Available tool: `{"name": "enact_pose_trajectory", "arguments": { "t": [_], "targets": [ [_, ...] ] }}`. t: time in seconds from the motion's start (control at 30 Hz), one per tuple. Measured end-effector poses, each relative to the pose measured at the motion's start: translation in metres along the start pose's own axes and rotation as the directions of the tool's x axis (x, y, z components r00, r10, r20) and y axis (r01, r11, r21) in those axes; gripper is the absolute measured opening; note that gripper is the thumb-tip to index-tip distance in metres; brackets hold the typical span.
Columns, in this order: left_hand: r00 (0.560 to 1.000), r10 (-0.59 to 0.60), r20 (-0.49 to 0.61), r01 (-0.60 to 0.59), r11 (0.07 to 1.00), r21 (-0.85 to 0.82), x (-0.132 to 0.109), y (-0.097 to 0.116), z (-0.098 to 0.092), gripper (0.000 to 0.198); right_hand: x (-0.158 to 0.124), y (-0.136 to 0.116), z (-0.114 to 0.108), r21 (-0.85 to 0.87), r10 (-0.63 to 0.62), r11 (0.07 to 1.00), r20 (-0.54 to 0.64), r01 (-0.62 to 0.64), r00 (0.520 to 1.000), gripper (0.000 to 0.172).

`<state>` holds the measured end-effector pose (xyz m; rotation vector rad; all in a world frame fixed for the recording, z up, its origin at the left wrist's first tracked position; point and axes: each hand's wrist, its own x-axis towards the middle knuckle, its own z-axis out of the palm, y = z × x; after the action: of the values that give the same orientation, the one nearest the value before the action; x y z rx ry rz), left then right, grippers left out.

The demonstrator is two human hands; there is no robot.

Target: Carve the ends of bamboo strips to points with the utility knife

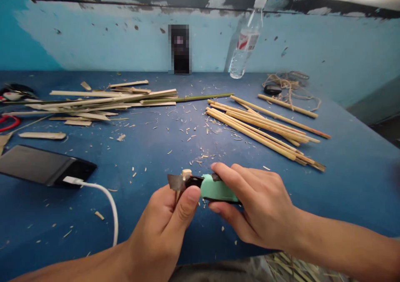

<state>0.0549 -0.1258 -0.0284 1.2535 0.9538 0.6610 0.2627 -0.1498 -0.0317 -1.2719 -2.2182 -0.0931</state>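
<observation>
The right hand [259, 211] has its grip pressed together around a green knife [215, 190], fingers wrapped over the handle, with the blade pointing left. The left hand [165, 227] pinches a short stick [186, 174] between thumb and fingers. Only the stick's pale tip shows above the blade, which seems to rest against it, though the contact is partly hidden. Both are held just above the near edge of the blue worktop [156, 148], which is strewn with shavings. Farther back lie a bundle of rods [265, 125] on the right and flat splints [103, 102] on the left. A phone [40, 165] with a white cable [106, 198] sits near left. A bottle [246, 40] leans against the wall.
</observation>
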Motion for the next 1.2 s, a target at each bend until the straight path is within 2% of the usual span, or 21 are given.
{"name": "enact_pose_trajectory", "arguments": {
  "t": [0.13,0.3,0.4,0.53,0.67,0.73,0.83,1.0,1.2],
  "targets": [
    [0.998,0.003,-0.058,-0.004,1.0,-0.011,0.001,-0.006,-0.003,0.054,0.002,-0.001,0.006,0.075,0.042,0.996,-0.024,-0.04,0.999,0.038],
    [0.998,-0.019,0.058,0.027,0.99,-0.139,0.003,-0.004,-0.006,0.039,0.004,0.011,0.006,0.141,0.024,0.99,-0.022,-0.02,0.999,0.037],
    [0.995,-0.058,0.077,0.075,0.969,-0.235,0.003,-0.002,-0.005,0.04,0.004,0.02,0.0,0.18,-0.013,0.984,-0.021,0.017,1.0,0.039],
    [0.995,-0.007,0.097,0.032,0.965,-0.261,0.001,-0.001,-0.005,0.04,0.003,0.025,-0.005,0.191,-0.113,0.976,0.013,0.109,0.994,0.041],
    [0.972,-0.086,0.219,0.142,0.956,-0.256,-0.005,-0.004,-0.008,0.029,0.002,0.025,-0.002,0.256,-0.129,0.961,0.076,0.105,0.989,0.037],
    [0.976,-0.103,0.194,0.138,0.974,-0.181,-0.009,-0.006,-0.009,0.031,0.001,0.026,0.0,0.292,-0.134,0.951,0.081,0.105,0.988,0.037],
    [0.994,-0.066,0.087,0.07,0.997,-0.044,-0.012,-0.008,-0.006,0.035,0.002,0.026,0.0,0.303,-0.136,0.947,0.081,0.105,0.987,0.038],
    [0.998,0.042,0.05,-0.042,0.999,0.002,-0.008,-0.004,0.003,0.042,0.002,0.022,-0.004,0.288,-0.112,0.954,0.089,0.082,0.99,0.033],
    [0.999,0.048,0.002,-0.048,0.998,0.04,-0.001,-0.004,0.007,0.05,-0.001,0.003,-0.006,0.02,-0.008,1.0,0.049,0.007,0.999,0.037]
  ]
}}
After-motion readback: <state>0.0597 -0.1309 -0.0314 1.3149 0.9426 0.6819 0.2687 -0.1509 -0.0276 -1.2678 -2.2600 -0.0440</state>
